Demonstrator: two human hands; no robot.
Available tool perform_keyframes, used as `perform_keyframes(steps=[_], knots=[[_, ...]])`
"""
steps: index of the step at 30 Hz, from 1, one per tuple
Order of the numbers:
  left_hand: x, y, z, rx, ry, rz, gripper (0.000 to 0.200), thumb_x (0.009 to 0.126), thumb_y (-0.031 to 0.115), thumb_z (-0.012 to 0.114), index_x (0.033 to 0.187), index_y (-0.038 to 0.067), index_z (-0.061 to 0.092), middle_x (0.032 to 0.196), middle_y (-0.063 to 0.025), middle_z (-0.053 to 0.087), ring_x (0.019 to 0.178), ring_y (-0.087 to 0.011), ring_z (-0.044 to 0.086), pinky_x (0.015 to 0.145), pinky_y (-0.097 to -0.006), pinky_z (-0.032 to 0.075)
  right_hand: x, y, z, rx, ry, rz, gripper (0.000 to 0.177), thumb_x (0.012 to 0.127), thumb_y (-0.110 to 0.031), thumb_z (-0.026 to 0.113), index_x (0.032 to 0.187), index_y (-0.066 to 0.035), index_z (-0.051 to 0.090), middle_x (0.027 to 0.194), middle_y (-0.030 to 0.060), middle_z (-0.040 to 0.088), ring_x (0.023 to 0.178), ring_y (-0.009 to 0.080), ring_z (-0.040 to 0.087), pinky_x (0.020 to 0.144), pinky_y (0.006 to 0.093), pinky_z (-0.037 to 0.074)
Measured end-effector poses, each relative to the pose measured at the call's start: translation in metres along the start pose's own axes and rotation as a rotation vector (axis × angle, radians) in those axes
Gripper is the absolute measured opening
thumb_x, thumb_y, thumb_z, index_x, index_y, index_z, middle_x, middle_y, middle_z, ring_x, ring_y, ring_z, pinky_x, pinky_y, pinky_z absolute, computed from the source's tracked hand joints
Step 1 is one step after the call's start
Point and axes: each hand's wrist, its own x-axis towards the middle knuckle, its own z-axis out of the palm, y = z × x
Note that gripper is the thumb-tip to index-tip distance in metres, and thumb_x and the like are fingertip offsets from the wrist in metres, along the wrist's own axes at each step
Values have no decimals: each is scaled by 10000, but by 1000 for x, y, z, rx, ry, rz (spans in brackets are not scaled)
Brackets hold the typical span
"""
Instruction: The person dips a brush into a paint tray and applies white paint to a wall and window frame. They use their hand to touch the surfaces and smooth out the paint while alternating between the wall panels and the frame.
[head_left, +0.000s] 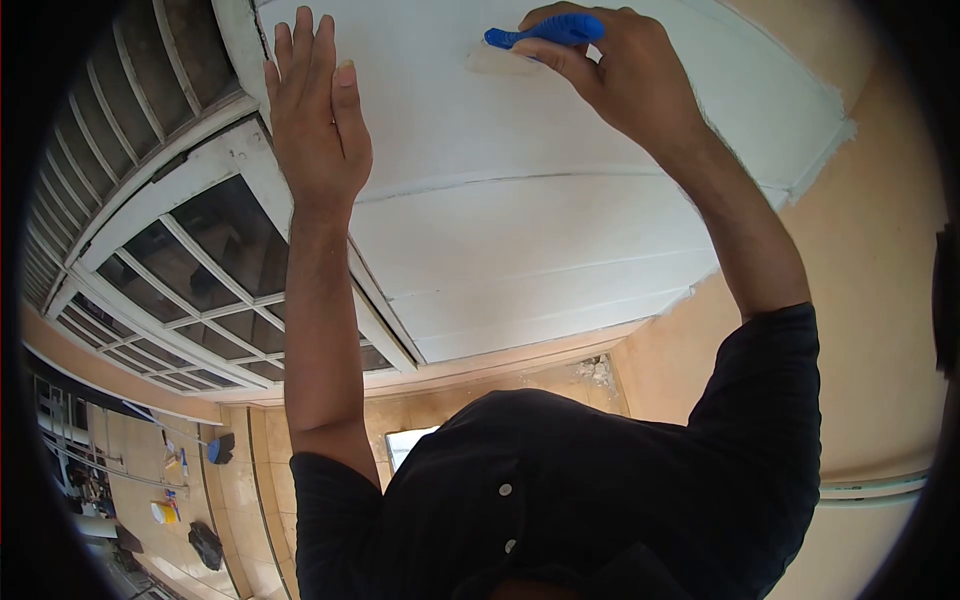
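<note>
My left hand [318,130] lies against the white panelled surface [430,110] near its left edge, fingers stretched out and holding nothing. Farther right, my right hand [630,75] is closed around a blue-handled tool [555,32]. The tool's working end is close to the white surface, beside a pale, beige-tinted patch [500,62]; I cannot make out whether that patch is part of the tool or a mark. Thin dark seams run across the panel below both hands.
A white-framed glass window [215,240] and a louvred section stand at left. Peach walls [850,330] border the panel on the right. Down at lower left are steps, a blue dustpan-like item [221,448], a yellow-and-white tub [164,512] and a black bag [205,545].
</note>
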Motion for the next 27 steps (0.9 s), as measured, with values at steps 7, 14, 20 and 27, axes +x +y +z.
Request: perform_keyframes(steps=[7,14,20,27], knots=[[0,-1,-4,6,22,5,512,1137,341,332,1505,37,518,1588,-175,475,1547,-381,307,1267,-535,197,56,-3,-47,-114,125,-297,260,960,-288,743,1062,-48,730,884,129,759,712,205,706,696,348,553],[-4,0,-2,15,33,-4,508,1138,339,330,1506,44,519,1586,-171,479,1546,-378,311,1267,-539,195,25,-12,-23,-347,249,-506,238,942,-296,757,1066,-97,719,803,36,671,688,190,615,688,360,435],[-7,3,-7,34,15,-4,505,1138,341,328,1502,51,525,1587,-153,483,1547,-369,313,1269,-540,192,-55,0,42,-382,192,-629,314,884,-316,804,1106,-121,698,834,11,611,730,127,611,677,295,437],[-10,9,-10,49,-8,-55,507,1137,351,334,1501,55,527,1589,-151,480,1547,-358,315,1273,-533,192,-119,-8,69,109,-257,-244,260,948,-308,745,1134,-129,712,800,23,656,704,186,616,735,331,451]])
